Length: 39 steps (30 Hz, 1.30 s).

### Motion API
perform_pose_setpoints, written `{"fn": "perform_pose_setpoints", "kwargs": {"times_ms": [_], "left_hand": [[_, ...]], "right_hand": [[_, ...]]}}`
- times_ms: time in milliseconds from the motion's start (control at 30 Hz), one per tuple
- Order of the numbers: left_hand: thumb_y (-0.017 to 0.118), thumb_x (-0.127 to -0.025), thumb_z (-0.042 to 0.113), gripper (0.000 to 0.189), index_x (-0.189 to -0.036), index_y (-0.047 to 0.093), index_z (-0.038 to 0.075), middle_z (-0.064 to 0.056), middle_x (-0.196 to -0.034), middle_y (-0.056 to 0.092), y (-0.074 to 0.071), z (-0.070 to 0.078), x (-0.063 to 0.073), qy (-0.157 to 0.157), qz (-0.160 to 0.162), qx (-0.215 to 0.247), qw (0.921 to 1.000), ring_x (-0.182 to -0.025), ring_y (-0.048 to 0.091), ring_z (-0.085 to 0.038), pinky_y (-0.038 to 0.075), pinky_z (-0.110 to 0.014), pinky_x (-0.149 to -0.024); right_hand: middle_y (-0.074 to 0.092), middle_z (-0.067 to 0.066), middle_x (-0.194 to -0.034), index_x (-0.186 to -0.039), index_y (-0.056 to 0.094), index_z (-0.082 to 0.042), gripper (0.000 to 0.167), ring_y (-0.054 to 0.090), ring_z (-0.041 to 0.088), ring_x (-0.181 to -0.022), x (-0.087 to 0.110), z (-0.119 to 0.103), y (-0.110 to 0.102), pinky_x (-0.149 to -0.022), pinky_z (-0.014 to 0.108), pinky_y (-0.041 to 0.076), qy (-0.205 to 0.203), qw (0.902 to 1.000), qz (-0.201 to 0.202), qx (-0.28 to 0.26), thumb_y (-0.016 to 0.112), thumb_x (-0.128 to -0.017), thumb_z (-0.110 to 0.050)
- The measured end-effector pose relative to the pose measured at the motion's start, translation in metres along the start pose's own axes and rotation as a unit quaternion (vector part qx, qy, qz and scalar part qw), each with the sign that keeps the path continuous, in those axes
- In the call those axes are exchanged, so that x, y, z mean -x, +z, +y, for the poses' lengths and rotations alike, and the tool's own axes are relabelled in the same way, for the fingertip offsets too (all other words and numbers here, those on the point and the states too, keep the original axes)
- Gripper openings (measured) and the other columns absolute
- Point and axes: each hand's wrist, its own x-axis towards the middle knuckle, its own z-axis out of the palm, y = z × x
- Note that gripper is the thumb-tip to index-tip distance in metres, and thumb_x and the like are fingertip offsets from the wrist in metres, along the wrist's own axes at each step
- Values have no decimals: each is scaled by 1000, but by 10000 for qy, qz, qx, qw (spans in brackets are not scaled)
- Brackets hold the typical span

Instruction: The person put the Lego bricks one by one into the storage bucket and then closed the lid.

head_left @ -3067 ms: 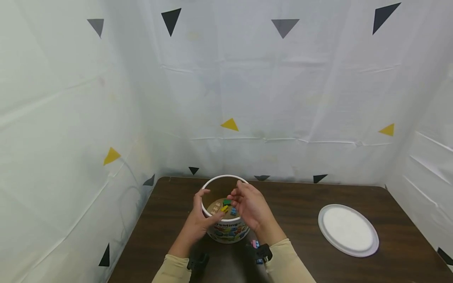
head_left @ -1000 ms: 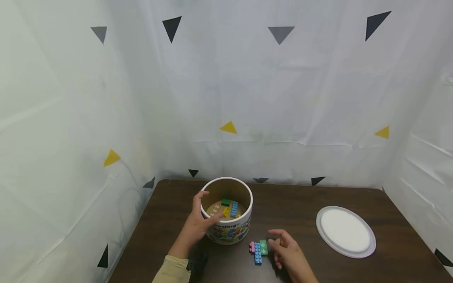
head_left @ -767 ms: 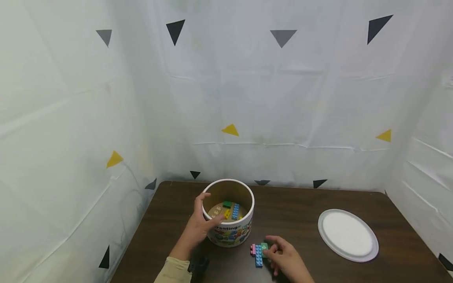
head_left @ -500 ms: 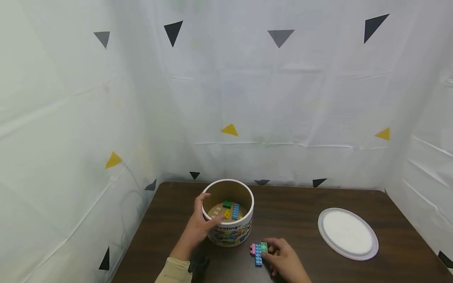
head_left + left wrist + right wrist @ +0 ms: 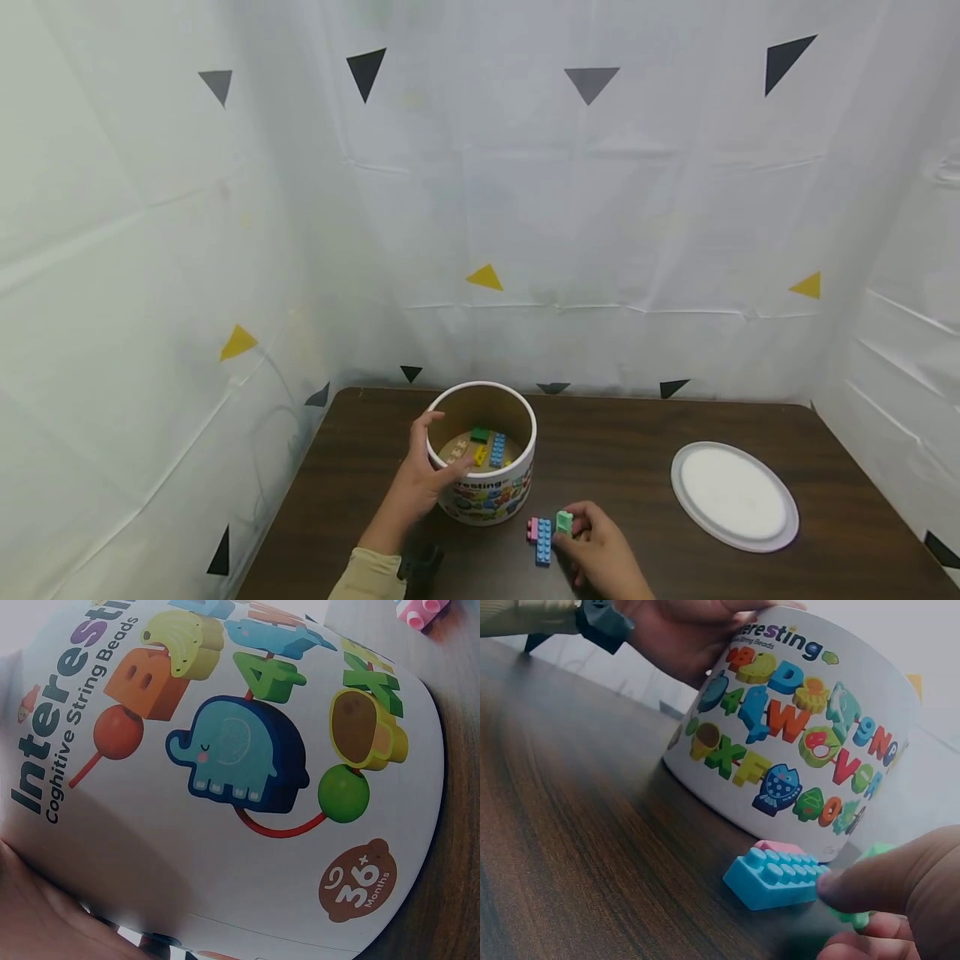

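A round white tub (image 5: 486, 502) printed with colourful string beads stands on the table. My left hand (image 5: 416, 483) grips its rim on the left side, thumb over the near edge. Inside lie a blue brick (image 5: 498, 449), a dark green brick (image 5: 479, 435), a yellow brick (image 5: 480, 456) and a cream brick (image 5: 457, 451). My right hand (image 5: 606, 557) pinches a light green brick (image 5: 564, 522) between thumb and fingers; in the right wrist view, the thumb hides much of it. Left of it, a long blue brick (image 5: 769, 881) lies beside a pink brick (image 5: 532, 529).
A round white lid (image 5: 735, 492) lies at the right of the dark wooden table (image 5: 615, 442). White sheeting (image 5: 600, 208) with coloured triangles stands behind and at both sides.
My right hand has come down from above the tub to the loose bricks. It has taken hold of the light green brick and tilted it, apart from the blue one. My left hand stays put.
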Motion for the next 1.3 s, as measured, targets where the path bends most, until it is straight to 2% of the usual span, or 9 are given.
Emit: {"fn": "perform_pose_setpoints", "kwargs": {"times_ms": [133,233,400,567,700,900,1033,1133,1300], "left_hand": [[85,-94,40,88,-159,27,36,-24,-171,29,0,0,1,15,6,1,10000,-144,48,-50,43,-70,-116],[85,-94,40,88,-160,27,36,-25,-170,29,0,0,1,-7,-33,25,10000,-144,48,-51,42,-71,-117],[86,-93,42,89,-160,27,38,-24,-171,27,0,2,2,-28,-49,41,10000,-144,48,-51,43,-71,-117],[85,-95,37,87,-160,27,36,-24,-171,28,0,2,2,-5,-33,56,10000,-144,48,-51,43,-72,-116],[84,-96,34,86,-160,27,36,-24,-172,26,1,2,2,-52,-45,86,9999,-146,46,-51,41,-73,-117],[85,-95,36,86,-160,28,36,-25,-172,28,-1,4,3,-86,-27,38,10000,-144,49,-50,43,-72,-116],[86,-93,38,88,-160,29,35,-23,-172,27,-1,4,2,-14,-47,83,10000,-144,49,-49,44,-70,-116],[87,-93,39,89,-160,29,35,-22,-172,27,-1,4,2,37,-62,118,9999,-143,49,-48,44,-69,-115],[86,-93,41,89,-160,28,35,-23,-172,27,-1,5,2,18,-47,101,9999,-144,48,-48,43,-69,-116]], "right_hand": [[59,7,-92,-122,66,1,41,58,20,-62,2,-7,2,-48,36,54,44,9999,106,68,84,-96,-24],[64,8,-85,-117,64,-2,38,62,20,-63,5,-11,4,-49,35,55,144,9992,304,-203,83,-99,-29],[70,10,-94,-117,62,-2,33,65,20,-65,5,-11,3,-49,32,56,183,9949,471,-867,81,-100,-25],[65,11,-93,-118,66,-2,33,62,19,-61,3,-9,1,-48,32,55,159,9943,449,-956,69,-108,-34],[65,12,-97,-128,61,-1,41,64,22,-66,3,-9,1,-51,34,56,239,9929,401,-1090,51,-117,-38],[61,14,-106,-153,44,-5,38,58,21,-67,6,-14,1,-52,33,53,264,9915,269,-1242,43,-119,-20],[64,13,-98,-150,30,-5,39,57,22,-62,7,-17,2,-49,33,52,286,9898,474,-1312,47,-116,-16],[66,12,-91,-138,38,-4,35,58,21,-59,7,-17,4,-47,33,52,294,9891,652,-1291,57,-114,-19],[67,11,-97,-127,60,-3,32,63,22,-65,4,-13,5,-48,33,53,244,9887,713,-1293,70,-108,-27]]}}
